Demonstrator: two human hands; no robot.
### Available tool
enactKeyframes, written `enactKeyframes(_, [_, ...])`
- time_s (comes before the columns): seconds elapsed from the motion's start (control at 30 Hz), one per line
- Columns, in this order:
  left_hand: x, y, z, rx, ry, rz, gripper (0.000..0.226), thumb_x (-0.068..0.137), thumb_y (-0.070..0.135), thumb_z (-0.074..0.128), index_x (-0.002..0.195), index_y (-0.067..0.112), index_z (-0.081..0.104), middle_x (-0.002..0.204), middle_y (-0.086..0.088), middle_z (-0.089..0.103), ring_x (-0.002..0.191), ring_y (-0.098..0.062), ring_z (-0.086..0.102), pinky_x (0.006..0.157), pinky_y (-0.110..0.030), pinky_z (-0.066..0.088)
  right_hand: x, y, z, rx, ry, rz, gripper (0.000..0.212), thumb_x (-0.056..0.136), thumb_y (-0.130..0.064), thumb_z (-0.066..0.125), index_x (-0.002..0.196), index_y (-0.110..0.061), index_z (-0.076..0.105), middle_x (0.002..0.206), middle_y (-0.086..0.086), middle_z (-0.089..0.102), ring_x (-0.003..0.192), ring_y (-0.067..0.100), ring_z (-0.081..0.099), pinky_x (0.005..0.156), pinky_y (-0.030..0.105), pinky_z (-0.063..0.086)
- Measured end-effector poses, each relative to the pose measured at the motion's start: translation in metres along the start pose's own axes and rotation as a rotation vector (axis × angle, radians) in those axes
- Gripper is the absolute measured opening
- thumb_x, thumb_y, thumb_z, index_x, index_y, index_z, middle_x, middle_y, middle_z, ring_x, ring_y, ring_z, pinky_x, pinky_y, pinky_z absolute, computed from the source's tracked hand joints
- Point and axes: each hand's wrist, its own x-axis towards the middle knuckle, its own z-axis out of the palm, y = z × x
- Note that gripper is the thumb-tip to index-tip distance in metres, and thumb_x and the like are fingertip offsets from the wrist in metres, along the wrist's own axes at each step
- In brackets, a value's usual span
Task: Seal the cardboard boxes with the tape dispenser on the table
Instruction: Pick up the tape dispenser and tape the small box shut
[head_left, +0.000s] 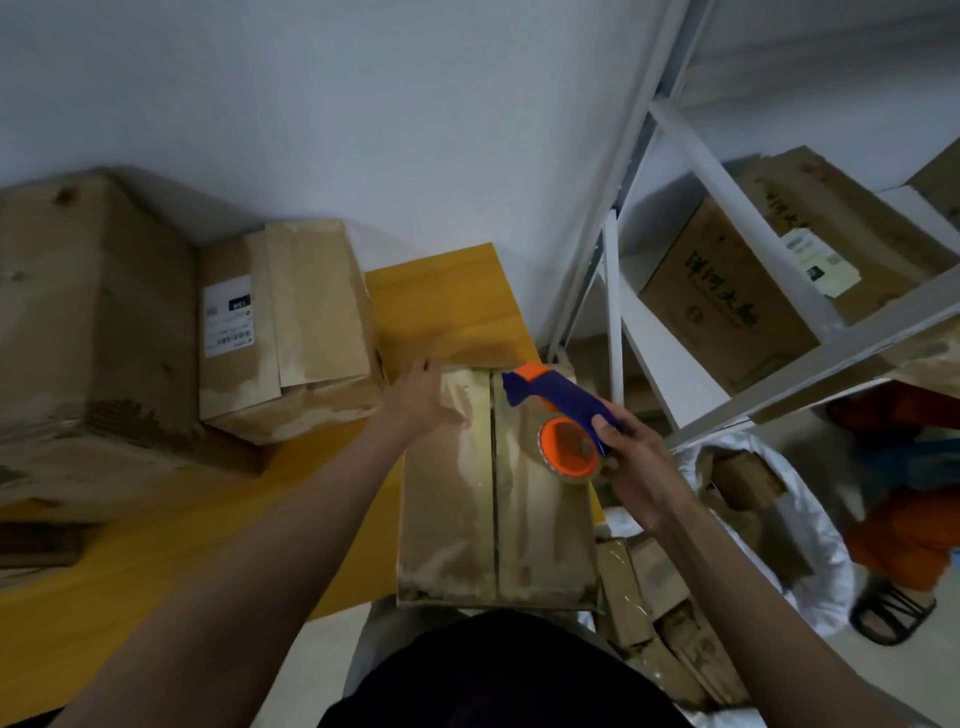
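— Where's the box I'm meant to be sealing?

— The cardboard box sits at the right edge of the yellow table, its near end jutting past the near edge toward me. Its two top flaps meet along a centre seam.

— And my hands?

— My left hand lies flat on the far left corner of the box, fingers straight and close together. My right hand grips the tape dispenser, fingers curled round its blue handle, thumb on top. The orange roll hangs over the right flap; whether it touches the cardboard, I cannot tell.

— Anything else on the table?

— A labelled box toward the far edge, just beside a large box at the left. A white shelf rack stands off the right edge.
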Motion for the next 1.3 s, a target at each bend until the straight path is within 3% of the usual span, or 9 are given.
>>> enactKeyframes(0.13, [-0.007,-0.002,0.005,-0.081,0.036,0.040,0.105,0.071,0.043,0.087,0.153,0.010,0.030,0.154,-0.010,0.032,0.138,-0.029,0.038,0.104,-0.038,0.038,0.005,-0.015,-0.001,-0.050,-0.064,0.065,0.044,0.086,-0.022,0.068,0.128,-0.010,0.063,0.122,0.016,0.069,0.106,0.025,0.067,0.091,0.042,0.050])
enactKeyframes(0.3, [-0.019,-0.013,0.025,-0.165,0.047,0.099,0.110,0.076,0.040,0.085,0.159,0.010,0.018,0.167,-0.006,0.009,0.155,-0.022,0.006,0.123,-0.039,0.019,0.017,-0.037,0.024,-0.233,-0.171,0.051,0.078,0.063,-0.044,0.089,0.128,-0.009,0.063,0.115,0.010,0.073,0.103,0.020,0.070,0.083,0.032,0.053])
enactKeyframes(0.43, [-0.030,-0.021,0.042,-0.213,0.139,0.139,0.103,0.081,0.037,0.081,0.160,0.015,0.019,0.168,0.000,0.006,0.155,-0.018,-0.003,0.124,-0.037,0.010,0.029,-0.040,0.041,-0.393,-0.195,-0.014,0.047,0.081,-0.024,0.080,0.121,-0.010,0.060,0.118,0.012,0.068,0.109,0.023,0.066,0.087,0.030,0.054])
enactKeyframes(0.6, [-0.040,-0.014,0.014,-0.509,0.318,0.029,0.045,0.101,0.025,0.057,0.144,0.011,0.051,0.157,-0.007,0.038,0.148,-0.023,0.031,0.117,-0.037,0.028,0.027,-0.037,0.047,-0.514,-0.197,-0.094,0.029,0.090,-0.008,0.071,0.112,-0.002,0.054,0.107,0.016,0.064,0.094,0.020,0.065,0.083,0.030,0.051])
enactKeyframes(0.7, [-0.055,-0.004,-0.022,-0.808,0.318,-0.055,0.039,0.104,0.042,0.049,0.129,0.016,0.065,0.126,-0.003,0.064,0.118,-0.018,0.059,0.097,-0.037,0.047,0.021,-0.035,0.047,-0.559,-0.232,-0.123,0.032,0.087,-0.015,0.076,0.109,-0.005,0.055,0.102,0.010,0.065,0.093,0.020,0.066,0.084,0.034,0.052])
enactKeyframes(0.8, [-0.069,0.003,-0.050,-0.933,0.141,-0.079,0.048,0.100,0.058,0.045,0.125,0.023,0.066,0.119,0.004,0.068,0.108,-0.009,0.063,0.093,-0.030,0.051,0.015,-0.035,0.050,-0.587,-0.269,-0.161,0.034,0.082,-0.021,0.077,0.106,-0.008,0.055,0.098,0.003,0.065,0.088,0.014,0.066,0.078,0.030,0.054])
enactKeyframes(0.93, [-0.088,0.017,-0.073,-0.951,-0.034,0.006,0.030,0.101,0.049,0.051,0.112,0.025,0.066,0.109,0.001,0.072,0.097,-0.007,0.069,0.082,-0.018,0.053,0.010,-0.034,0.053,-0.604,-0.331,-0.216,0.031,0.085,-0.018,0.076,0.104,-0.008,0.054,0.098,0.000,0.063,0.094,0.023,0.064,0.079,0.032,0.055])
enactKeyframes(1.1, [-0.107,0.025,-0.080,-1.059,0.058,0.045,0.010,0.098,0.034,0.061,0.098,0.028,0.069,0.099,0.002,0.075,0.091,-0.004,0.071,0.067,-0.008,0.050,0.008,-0.029,0.053,-0.626,-0.344,-0.251,0.045,0.077,-0.035,0.082,0.106,-0.012,0.056,0.102,0.004,0.062,0.093,0.025,0.064,0.078,0.032,0.055])
enactKeyframes(1.3, [-0.119,0.029,-0.077,-1.145,0.141,0.000,0.019,0.092,0.025,0.072,0.108,0.015,0.073,0.104,-0.010,0.075,0.093,-0.019,0.074,0.070,-0.016,0.056,0.011,-0.024,0.055,-0.984,-0.212,-0.435,0.068,0.058,-0.059,0.083,0.103,-0.019,0.054,0.105,-0.001,0.051,0.090,0.014,0.057,0.077,0.042,0.055])
